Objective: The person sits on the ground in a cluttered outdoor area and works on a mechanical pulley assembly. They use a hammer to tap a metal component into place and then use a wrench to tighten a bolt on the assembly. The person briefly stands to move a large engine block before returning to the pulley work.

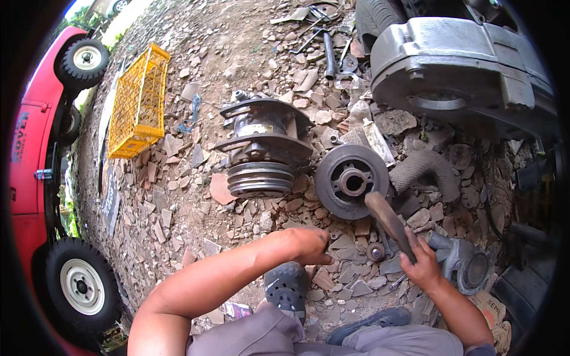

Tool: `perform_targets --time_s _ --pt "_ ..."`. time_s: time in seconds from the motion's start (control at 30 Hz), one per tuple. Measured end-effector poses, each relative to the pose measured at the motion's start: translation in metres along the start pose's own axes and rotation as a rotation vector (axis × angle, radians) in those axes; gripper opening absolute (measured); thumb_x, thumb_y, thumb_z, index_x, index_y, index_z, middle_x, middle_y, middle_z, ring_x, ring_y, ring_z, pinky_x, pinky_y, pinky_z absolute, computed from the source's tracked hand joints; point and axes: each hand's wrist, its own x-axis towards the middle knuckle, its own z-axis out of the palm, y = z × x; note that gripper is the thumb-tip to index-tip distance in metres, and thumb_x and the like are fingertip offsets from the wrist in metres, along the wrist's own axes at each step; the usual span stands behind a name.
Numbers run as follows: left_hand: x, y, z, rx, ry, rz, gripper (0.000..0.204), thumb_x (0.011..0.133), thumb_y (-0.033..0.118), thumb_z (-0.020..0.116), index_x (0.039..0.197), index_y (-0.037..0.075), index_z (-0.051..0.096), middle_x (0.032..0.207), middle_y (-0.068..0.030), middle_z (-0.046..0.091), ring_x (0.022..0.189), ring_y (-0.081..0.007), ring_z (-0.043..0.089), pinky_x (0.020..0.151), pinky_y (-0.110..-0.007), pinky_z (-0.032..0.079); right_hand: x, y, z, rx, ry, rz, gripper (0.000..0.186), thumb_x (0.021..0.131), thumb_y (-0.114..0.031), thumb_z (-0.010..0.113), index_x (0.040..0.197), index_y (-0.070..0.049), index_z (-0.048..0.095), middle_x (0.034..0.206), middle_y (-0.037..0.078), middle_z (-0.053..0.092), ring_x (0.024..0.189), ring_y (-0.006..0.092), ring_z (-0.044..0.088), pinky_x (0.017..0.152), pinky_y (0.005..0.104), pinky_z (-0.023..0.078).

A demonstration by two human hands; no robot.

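My right hand (423, 267) is closed around a brown wooden stick or handle (392, 222), tilted so its far end lies by the lower right rim of a black crankshaft pulley (326, 190). That pulley rests on the stony ground and has a round hollow hub. My left hand (309, 245) hangs lower left of it, above my clog, with curled fingers; anything inside them is hidden. Beyond my left hand sits a dirty machine unit (258, 126) with flat plates and a grooved pulley (260, 179). A small round metal part (375, 251) lies between my hands.
A large metal housing (451, 59) stands at far right, with a ribbed hose (424, 171) nearer. A hammer (329, 54) lies among tools at the back. Left are a yellow crate (139, 101) and a red vehicle (29, 154). A grey casting (472, 267) sits beside my right forearm.
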Motion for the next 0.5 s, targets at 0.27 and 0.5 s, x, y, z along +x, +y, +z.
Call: perform_targets --time_s 0.27,0.5 --pt "0.002 0.001 0.011 0.075 -0.264 -0.118 0.044 0.086 0.042 0.059 0.087 -0.001 0.069 0.074 -0.0113 0.07 0.082 -0.0268 0.068 0.079 -0.038 0.052 0.057 -0.011 -0.103 -0.443 -0.219 -0.221 0.056 0.077 -0.017 0.069 0.13 -0.009 0.052 0.115 0.012 0.061 0.1 0.0301 0.059 0.087 0.0403 0.045" --pt "-0.001 0.043 0.011 0.127 -0.366 -0.025 0.049 0.085 0.046 0.058 0.094 -0.001 0.066 0.076 -0.0099 0.07 0.083 -0.0239 0.068 0.079 -0.037 0.052 0.121 -0.066 0.003 -0.46 -0.342 -0.42 0.048 0.082 -0.019 0.064 0.129 -0.016 0.055 0.1 0.004 0.058 0.089 0.0216 0.058 0.074 0.0367 0.042"
